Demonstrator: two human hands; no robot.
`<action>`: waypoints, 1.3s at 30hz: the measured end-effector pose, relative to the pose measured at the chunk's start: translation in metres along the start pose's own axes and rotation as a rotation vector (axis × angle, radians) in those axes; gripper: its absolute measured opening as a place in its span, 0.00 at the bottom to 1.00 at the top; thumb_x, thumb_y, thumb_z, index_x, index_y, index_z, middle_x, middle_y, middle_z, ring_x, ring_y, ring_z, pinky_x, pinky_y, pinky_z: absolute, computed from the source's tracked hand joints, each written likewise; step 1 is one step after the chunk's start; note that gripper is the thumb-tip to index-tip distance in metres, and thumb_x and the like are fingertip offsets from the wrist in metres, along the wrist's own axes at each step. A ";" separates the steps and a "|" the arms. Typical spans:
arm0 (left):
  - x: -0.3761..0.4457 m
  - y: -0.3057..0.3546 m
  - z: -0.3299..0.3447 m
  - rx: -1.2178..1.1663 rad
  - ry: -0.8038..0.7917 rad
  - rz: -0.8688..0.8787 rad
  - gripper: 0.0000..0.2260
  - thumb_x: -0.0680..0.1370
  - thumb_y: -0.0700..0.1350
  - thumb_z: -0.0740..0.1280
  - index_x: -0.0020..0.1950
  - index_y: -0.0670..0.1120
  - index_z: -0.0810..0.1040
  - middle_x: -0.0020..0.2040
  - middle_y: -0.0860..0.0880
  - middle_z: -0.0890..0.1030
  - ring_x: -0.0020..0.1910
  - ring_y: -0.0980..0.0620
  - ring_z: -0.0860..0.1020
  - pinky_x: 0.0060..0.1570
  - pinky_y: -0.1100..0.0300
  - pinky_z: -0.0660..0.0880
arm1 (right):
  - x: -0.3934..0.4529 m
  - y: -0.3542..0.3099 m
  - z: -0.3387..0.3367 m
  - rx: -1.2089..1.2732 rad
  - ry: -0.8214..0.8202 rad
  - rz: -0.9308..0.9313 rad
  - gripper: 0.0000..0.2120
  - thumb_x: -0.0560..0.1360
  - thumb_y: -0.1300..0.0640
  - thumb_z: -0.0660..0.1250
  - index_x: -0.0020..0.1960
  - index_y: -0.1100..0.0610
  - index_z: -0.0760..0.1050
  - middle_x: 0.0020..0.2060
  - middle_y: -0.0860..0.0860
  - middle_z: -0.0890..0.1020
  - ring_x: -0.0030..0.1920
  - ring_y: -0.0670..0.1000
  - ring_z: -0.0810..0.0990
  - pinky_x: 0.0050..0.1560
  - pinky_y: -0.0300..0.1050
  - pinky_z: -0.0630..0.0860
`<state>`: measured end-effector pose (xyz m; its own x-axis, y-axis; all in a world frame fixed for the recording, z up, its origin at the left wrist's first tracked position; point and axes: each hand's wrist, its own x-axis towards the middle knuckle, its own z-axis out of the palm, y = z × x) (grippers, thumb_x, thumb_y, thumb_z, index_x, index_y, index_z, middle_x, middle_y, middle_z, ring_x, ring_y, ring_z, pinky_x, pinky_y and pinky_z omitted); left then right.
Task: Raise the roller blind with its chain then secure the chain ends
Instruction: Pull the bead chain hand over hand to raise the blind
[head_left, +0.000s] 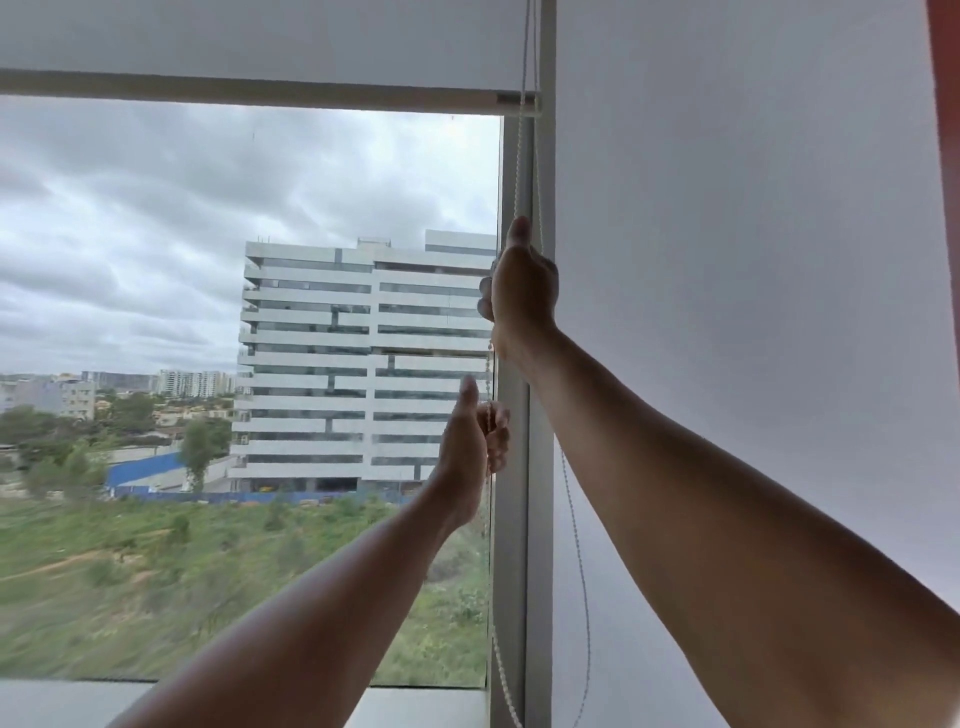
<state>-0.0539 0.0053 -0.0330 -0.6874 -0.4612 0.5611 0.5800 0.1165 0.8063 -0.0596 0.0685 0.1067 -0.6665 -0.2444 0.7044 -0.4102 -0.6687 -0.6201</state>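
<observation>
Head view shows the thin, slippery bead chain (524, 156) beside the window frame (511, 519), the right hand (522, 291) clenched on it high, the left hand (475, 441) loosely closing lower; best pinched between beads.

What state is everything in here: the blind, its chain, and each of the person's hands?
Roller blind: raised most of the way, bottom bar high on the window.
Bottom bar: level, near the top of the glass.
Chain: hanging beside the window frame, lower part loose, not secured.
Right hand: raised high, closed around the chain.
Left hand: lower, fingers curled around the chain.
Neighbouring blind: fully down.
</observation>
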 end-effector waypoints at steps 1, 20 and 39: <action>0.005 0.004 -0.002 0.020 0.014 -0.020 0.30 0.82 0.64 0.47 0.33 0.48 0.75 0.26 0.52 0.72 0.26 0.55 0.67 0.29 0.61 0.65 | -0.003 0.004 -0.001 -0.001 -0.002 -0.016 0.26 0.82 0.42 0.54 0.28 0.50 0.58 0.16 0.43 0.60 0.17 0.45 0.57 0.21 0.36 0.54; 0.050 0.130 0.052 0.008 0.407 0.249 0.23 0.83 0.56 0.57 0.34 0.45 0.77 0.28 0.43 0.77 0.29 0.49 0.69 0.35 0.52 0.72 | -0.077 0.097 -0.040 0.049 -0.185 0.159 0.28 0.84 0.45 0.53 0.26 0.51 0.59 0.21 0.48 0.58 0.19 0.46 0.55 0.20 0.35 0.55; -0.007 0.017 0.020 -0.033 0.217 0.208 0.23 0.85 0.52 0.56 0.31 0.51 0.58 0.22 0.54 0.56 0.20 0.56 0.54 0.22 0.67 0.52 | 0.001 -0.009 -0.001 0.098 -0.059 0.327 0.24 0.82 0.42 0.51 0.41 0.57 0.74 0.25 0.48 0.68 0.22 0.46 0.61 0.26 0.38 0.58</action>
<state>-0.0480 0.0287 -0.0195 -0.4446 -0.6084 0.6574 0.7149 0.2013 0.6697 -0.0573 0.0746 0.1124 -0.7148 -0.4952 0.4939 -0.1167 -0.6118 -0.7823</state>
